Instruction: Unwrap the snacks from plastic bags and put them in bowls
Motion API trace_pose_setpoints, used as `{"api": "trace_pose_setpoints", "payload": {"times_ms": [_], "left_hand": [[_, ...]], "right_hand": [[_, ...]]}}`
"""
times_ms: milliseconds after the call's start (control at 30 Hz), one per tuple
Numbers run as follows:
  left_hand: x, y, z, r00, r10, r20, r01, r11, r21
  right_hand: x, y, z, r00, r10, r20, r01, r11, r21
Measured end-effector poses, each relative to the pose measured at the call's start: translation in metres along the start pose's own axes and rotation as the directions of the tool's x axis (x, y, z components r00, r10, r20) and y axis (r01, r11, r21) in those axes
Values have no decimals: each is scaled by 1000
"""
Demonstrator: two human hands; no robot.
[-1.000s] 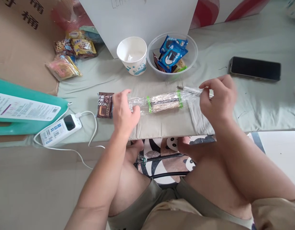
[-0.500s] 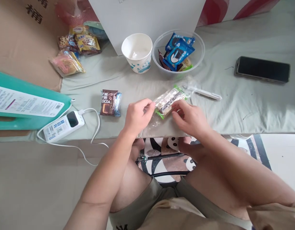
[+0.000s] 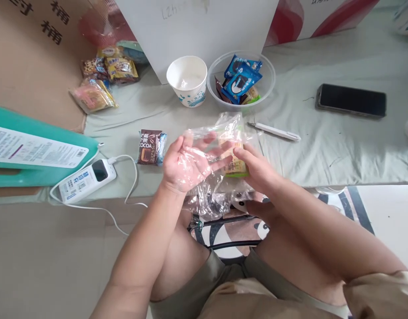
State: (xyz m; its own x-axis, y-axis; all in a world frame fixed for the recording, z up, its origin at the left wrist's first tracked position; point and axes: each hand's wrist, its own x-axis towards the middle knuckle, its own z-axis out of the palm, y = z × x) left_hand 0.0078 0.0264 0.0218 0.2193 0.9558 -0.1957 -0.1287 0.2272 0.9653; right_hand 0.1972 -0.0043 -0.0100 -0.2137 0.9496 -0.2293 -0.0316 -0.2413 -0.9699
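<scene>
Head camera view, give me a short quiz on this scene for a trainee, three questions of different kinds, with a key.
1. What stands directly left of the clear bowl?
A: the black phone
B: the paper cup
C: the cocoa packet
2. True or false: the slim white tool is in the right hand.
3. Which hand's open palm shows through clear plastic?

Key:
1: B.
2: False; it lies on the cloth, while the right hand is at the right edge of the green-edged packet.
3: The left hand.
</scene>
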Motion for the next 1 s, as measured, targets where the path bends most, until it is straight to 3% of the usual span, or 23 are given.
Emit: {"api": "trace_pose_setpoints", "payload": {"times_ms": [100, 167, 333, 567, 733, 833, 933, 1000], "left_hand": [[1, 3, -9, 982, 39, -183, -40, 999, -2], [4, 5, -19, 940, 127, -316, -110, 991, 70], [9, 11, -47, 902, 245, -355, -210, 969, 134], [12, 8, -66, 854, 365, -370, -257, 916, 309], [15, 4, -77, 835, 425, -349, -285, 877, 386], [16, 5, -82, 839, 394, -376, -305, 911, 276], [15, 6, -85, 854, 333, -400, -332, 940, 75], [13, 7, -86, 856, 313, -411, -311, 948, 74]], "right_hand": [[1, -5, 4, 969, 247, 10, -236, 912, 335], [2, -9, 4, 949, 315, 9, -287, 853, 435], [7, -12, 0, 928, 373, 13, -313, 760, 569], [6, -16, -13, 916, 399, -41, -328, 803, 497], [5, -17, -17, 916, 389, 95, -376, 754, 538], [5, -15, -15, 929, 341, 142, -361, 760, 541], [5, -14, -11, 960, 258, 107, -276, 820, 501], [5, -14, -10, 975, 207, 76, -218, 858, 466]]}}
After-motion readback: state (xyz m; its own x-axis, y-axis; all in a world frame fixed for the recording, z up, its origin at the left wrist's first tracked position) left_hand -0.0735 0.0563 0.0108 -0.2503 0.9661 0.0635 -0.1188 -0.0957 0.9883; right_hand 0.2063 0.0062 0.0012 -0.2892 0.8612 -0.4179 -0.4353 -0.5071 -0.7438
